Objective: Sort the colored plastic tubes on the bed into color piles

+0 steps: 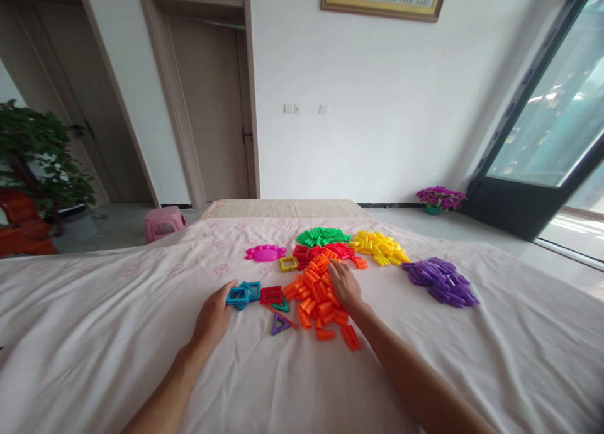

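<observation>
My left hand (215, 313) is closed at the left edge of several overlapping blue magnetic tiles (238, 297), with fingertips on the outermost one. My right hand (347, 285) rests against the right side of a heap of orange plastic pieces (315, 288), its fingers stretched along the heap and partly hidden. Between the hands lie a red square tile (271, 295), a green triangle tile (282, 305) and a purple triangle tile (280, 324). Some orange pieces (350, 338) have strayed to the near side. A yellow square tile (289, 264) is beyond.
Behind the orange heap are red pieces (340, 251), green pieces (323, 236) and yellow pieces (381, 248). Purple pieces (442, 282) are piled at the right. A pink crab-shaped toy (265, 253) lies at back left. The cloth (264, 383) is wrinkled. A pink stool (165, 223) stands beyond.
</observation>
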Demonstrator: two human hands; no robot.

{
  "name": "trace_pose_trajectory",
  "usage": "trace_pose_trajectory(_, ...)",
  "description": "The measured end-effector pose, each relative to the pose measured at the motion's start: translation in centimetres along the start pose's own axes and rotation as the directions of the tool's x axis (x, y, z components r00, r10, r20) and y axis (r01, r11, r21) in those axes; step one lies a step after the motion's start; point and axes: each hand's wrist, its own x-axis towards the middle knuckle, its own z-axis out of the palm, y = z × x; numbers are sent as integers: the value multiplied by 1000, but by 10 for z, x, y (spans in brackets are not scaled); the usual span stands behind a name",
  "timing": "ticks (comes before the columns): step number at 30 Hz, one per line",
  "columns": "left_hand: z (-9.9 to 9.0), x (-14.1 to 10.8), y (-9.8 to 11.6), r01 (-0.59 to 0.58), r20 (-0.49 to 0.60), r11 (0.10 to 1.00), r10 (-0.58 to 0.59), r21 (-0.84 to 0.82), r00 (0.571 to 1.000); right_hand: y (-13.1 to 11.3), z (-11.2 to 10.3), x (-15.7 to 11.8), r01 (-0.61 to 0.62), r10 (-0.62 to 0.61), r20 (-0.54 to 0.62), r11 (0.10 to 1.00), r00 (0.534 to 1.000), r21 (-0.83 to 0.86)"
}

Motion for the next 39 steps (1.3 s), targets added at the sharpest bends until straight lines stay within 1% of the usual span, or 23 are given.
trace_pose_trajectory(2,1,0,0,-29,9,999,28,21,1000,-24,20,-8,-7,6,-17,999,1000,-35)
trace_pose_trajectory(5,3,-1,0,-93,21,995,93,33,995,-59,47,-18,40,-41,-9,997,999,-69)
trace_pose_trajectory(6,4,-1,-1,-108,25,994,107,32,994,-69,53,-21,66,-65,8,995,998,-70)
trace_pose_trajectory(8,5,-1,-3,-117,29,993,116,31,993,-85,62,-26,145,-142,79,989,987,-34)
trace_pose_trajectory(9,6,-1,-5,-115,27,993,114,32,993,-92,63,-27,193,-194,126,981,973,17)
trace_pose_trajectory(11,7,-1,-7,-113,22,993,112,32,993,-101,60,-27,273,-307,195,945,932,182)
trace_pose_trajectory(13,7,-1,-8,-101,12,994,100,40,995,-105,49,-24,294,-381,196,884,904,363)
trace_pose_trajectory(14,7,-1,-8,-90,9,995,89,49,996,-105,42,-22,285,-391,179,855,903,432)
trace_pose_trajectory(16,6,-2,-7,-56,-1,996,57,74,998,-96,25,-16,248,-358,142,834,923,493)
trace_pose_trajectory(18,3,-2,-3,-15,-21,995,18,102,1000,-76,8,-9,199,-279,111,863,954,465)
trace_pose_trajectory(20,-2,-1,1,23,-50,988,-16,150,999,-49,-4,-4,163,-215,91,905,972,393)
trace_pose_trajectory(21,-5,0,2,42,-65,981,-30,190,997,-34,-7,-2,137,-188,100,914,977,382)
trace_pose_trajectory(23,-16,2,4,83,-102,958,-57,273,993,-5,-10,-2,45,-110,149,923,983,382)
trace_pose_trajectory(25,-30,6,1,146,-161,933,-97,329,982,15,-8,-5,18,-72,130,925,989,379)
trace_pose_trajectory(26,-38,7,-2,196,-203,918,-131,344,970,21,-6,-6,14,-64,122,926,990,376)
trace_pose_trajectory(28,-54,8,-12,328,-296,871,-226,366,928,26,-4,-9,21,-69,120,931,990,366)
trace_pose_trajectory(30,-71,7,-26,462,-369,800,-326,382,870,24,-3,-9,31,-81,129,937,988,349)
trace_pose_trajectory(32,-84,4,-42,553,-395,739,-409,386,823,21,-3,-8,37,-85,133,944,987,329)
trace_pose_trajectory(34,-94,2,-57,608,-386,697,-477,380,789,19,-3,-6,36,-81,135,951,988,307)
trace_pose_trajectory(36,-100,1,-68,632,-365,679,-519,375,773,17,-3,-5,44,-85,140,960,986,275)
trace_pose_trajectory(37,-101,1,-72,631,-351,679,-526,375,775,16,-4,-5,52,-91,142,965,986,259)
trace_pose_trajectory(39,-99,4,-74,605,-315,700,-517,379,796,14,-4,-6,70,-105,146,971,984,230)
